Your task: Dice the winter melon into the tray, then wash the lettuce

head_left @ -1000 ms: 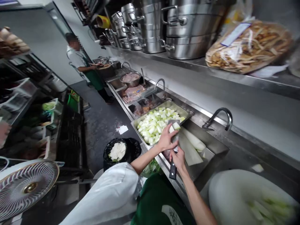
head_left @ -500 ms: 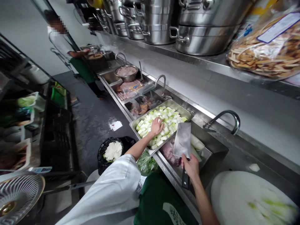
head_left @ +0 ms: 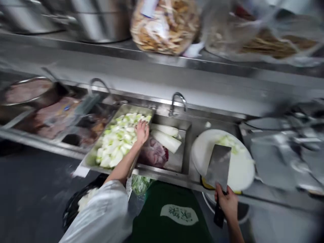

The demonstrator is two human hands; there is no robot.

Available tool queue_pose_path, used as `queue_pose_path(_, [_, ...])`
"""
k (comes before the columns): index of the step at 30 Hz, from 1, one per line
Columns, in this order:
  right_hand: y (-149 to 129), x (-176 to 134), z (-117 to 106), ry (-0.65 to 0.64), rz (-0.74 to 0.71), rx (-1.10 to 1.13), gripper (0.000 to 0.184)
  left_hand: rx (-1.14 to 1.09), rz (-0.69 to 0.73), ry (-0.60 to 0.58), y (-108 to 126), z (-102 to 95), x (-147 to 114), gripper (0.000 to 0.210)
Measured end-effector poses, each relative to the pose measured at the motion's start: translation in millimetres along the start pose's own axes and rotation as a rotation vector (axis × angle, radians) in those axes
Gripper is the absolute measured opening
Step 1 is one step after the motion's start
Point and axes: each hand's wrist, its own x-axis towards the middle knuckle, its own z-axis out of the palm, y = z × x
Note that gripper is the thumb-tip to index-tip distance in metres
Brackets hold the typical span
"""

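Observation:
My right hand grips the black handle of a cleaver, its broad blade over the near left part of a round white cutting board. A few pale green scraps lie at the board's far side. At the right side of a steel tray, my left hand rests with fingers apart, at the edge of the chopped white-green vegetable heaped in it. Whether its fingertips touch the pieces is unclear. In the sink beside the tray are peeled long white vegetables and a bag of meat.
A faucet rises behind the sink. Further left are basins with meat and a steel bowl. Overhead, a shelf carries pots and a bag of dried strips. A black-lined bin stands below the tray.
The view has swung right, bringing the whole cutting board into sight. The cleaver has moved from over the sink to over the board. My left hand has shifted to the tray's right side.

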Motion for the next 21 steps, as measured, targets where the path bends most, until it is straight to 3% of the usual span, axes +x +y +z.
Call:
queue_pose_path(4, [46.4, -0.8, -50.1, 0.143, 0.047, -0.083, 0.056, -0.203, 0.207, -0.119, 68.3, 59.7, -10.0, 0.037])
queue_pose_path(8, [93.2, 10.7, -91.0, 0.267, 0.035, -0.276, 0.038, -0.352, 0.246, -0.326, 149.3, 127.3, -30.9, 0.035])
queue_pose_path(11, [115.3, 29.4, -117.9, 0.270, 0.054, -0.492, 0.028, -0.412, 0.254, -0.480, 208.0, 177.0, -40.8, 0.033])
queue_pose_path(15, [115.1, 65.5, -150.5, 0.137, 0.167, -0.749, 0.028, -0.408, 0.251, -0.620, 281.7, 240.6, -42.3, 0.034])
queue_pose_path(21, [87.5, 131.4, -179.0, -0.050, 0.261, -0.917, 0.035, -0.331, 0.214, -0.682, 374.3, 321.2, -38.9, 0.051])
